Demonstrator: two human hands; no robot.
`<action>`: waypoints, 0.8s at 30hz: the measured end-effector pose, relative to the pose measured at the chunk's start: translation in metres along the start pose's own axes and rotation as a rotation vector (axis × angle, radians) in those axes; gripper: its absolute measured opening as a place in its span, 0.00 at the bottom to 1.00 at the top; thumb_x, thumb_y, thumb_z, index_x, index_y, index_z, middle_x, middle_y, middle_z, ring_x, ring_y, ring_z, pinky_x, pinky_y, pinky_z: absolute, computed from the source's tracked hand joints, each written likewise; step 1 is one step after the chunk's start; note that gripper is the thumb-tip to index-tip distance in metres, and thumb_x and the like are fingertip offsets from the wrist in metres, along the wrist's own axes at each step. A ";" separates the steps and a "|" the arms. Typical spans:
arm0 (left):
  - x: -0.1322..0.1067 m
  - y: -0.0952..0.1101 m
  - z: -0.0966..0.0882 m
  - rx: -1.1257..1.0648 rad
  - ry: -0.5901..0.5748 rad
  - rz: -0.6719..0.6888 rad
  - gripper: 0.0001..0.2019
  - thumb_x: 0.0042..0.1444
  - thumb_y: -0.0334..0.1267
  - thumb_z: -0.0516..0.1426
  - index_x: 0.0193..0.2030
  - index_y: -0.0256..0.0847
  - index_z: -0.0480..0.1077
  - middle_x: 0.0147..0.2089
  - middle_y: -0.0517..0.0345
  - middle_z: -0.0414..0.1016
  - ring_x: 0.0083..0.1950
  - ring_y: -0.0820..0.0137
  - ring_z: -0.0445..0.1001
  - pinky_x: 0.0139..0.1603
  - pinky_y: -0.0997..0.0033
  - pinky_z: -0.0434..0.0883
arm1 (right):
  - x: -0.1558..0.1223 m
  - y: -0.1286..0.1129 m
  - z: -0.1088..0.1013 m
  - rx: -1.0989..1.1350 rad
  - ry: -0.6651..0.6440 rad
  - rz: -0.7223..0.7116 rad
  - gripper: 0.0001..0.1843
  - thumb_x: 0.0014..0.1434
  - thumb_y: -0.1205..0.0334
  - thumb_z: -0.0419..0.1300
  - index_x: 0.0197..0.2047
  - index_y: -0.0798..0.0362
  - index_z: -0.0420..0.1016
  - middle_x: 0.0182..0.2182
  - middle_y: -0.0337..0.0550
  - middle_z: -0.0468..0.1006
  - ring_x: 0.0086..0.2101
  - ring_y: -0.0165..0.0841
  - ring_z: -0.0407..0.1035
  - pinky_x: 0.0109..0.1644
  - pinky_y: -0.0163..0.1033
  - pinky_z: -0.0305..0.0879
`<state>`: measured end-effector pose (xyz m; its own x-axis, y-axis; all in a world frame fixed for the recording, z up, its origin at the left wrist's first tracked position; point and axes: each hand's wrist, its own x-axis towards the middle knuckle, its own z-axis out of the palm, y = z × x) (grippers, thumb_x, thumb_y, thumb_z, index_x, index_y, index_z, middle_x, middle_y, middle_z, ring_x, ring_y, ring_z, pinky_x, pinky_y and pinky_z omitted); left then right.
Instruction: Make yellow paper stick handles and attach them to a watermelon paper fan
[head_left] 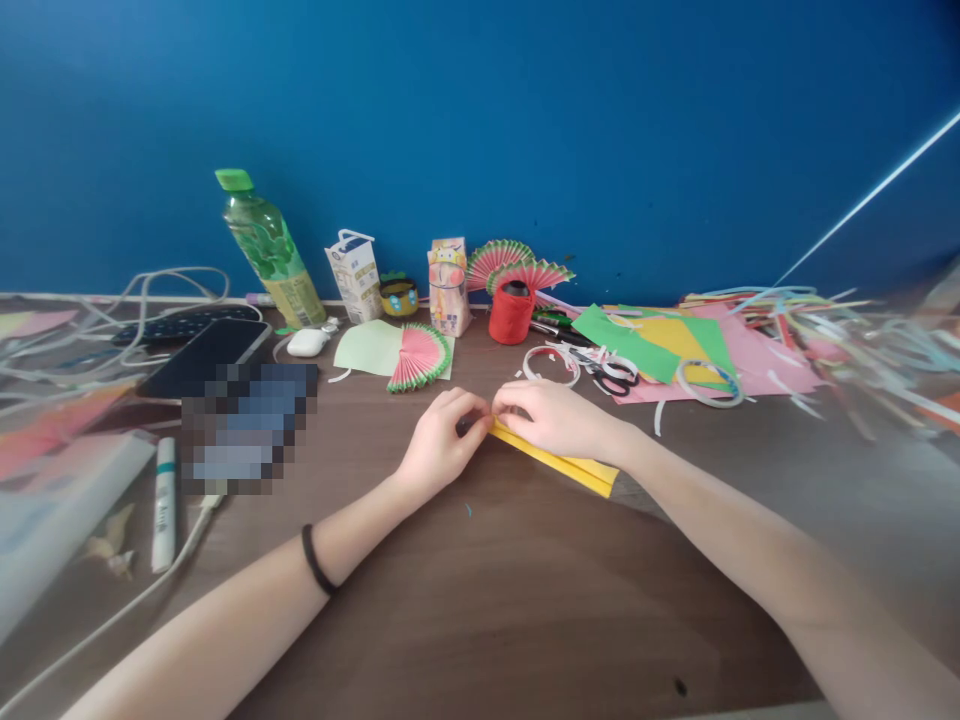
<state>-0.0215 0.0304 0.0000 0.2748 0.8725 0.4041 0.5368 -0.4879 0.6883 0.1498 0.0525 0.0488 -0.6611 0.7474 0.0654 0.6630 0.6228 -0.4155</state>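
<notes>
A narrow strip of folded yellow paper (559,460) lies slantwise on the brown table, with creases running along its length. At its far left end my left hand (442,440) pinches the tip between thumb and fingers. My right hand (544,415) is closed on the same strip just beside the left, its fingers bent down over the upper edge. The fingers partly hide that end of the paper. Just behind the hands rests a pink and green pleated paper fan (420,358) on a pale green sheet (366,348).
Along the blue wall stand a green bottle (274,250), a carton (355,278), a small box (448,285) and a red container (511,312). Scissors (616,378), tape rolls (551,366) and coloured paper (757,350) lie right. Phones, a marker (163,505) and a cable (161,590) lie left.
</notes>
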 end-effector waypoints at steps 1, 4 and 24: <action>0.000 0.000 0.000 0.001 -0.001 0.003 0.04 0.54 0.31 0.52 0.30 0.41 0.66 0.31 0.61 0.67 0.36 0.72 0.67 0.40 0.72 0.64 | 0.000 0.000 0.000 -0.004 -0.001 0.000 0.09 0.57 0.69 0.49 0.31 0.54 0.70 0.33 0.43 0.75 0.35 0.33 0.66 0.38 0.37 0.57; 0.000 0.000 0.000 0.002 0.001 0.007 0.05 0.54 0.30 0.52 0.30 0.41 0.66 0.31 0.60 0.67 0.36 0.71 0.67 0.40 0.72 0.64 | 0.000 -0.001 -0.001 0.003 -0.001 0.006 0.09 0.57 0.69 0.49 0.31 0.54 0.70 0.33 0.43 0.75 0.34 0.33 0.66 0.38 0.37 0.57; -0.002 0.003 0.002 0.195 0.033 0.027 0.04 0.52 0.31 0.51 0.29 0.41 0.65 0.30 0.59 0.69 0.36 0.68 0.67 0.39 0.68 0.63 | 0.000 -0.011 0.006 -0.162 0.039 0.020 0.10 0.58 0.69 0.49 0.30 0.56 0.70 0.29 0.43 0.72 0.32 0.32 0.65 0.36 0.36 0.55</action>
<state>-0.0186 0.0275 0.0000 0.2671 0.8561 0.4425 0.6750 -0.4939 0.5481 0.1405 0.0438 0.0478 -0.6353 0.7664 0.0954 0.7257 0.6346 -0.2659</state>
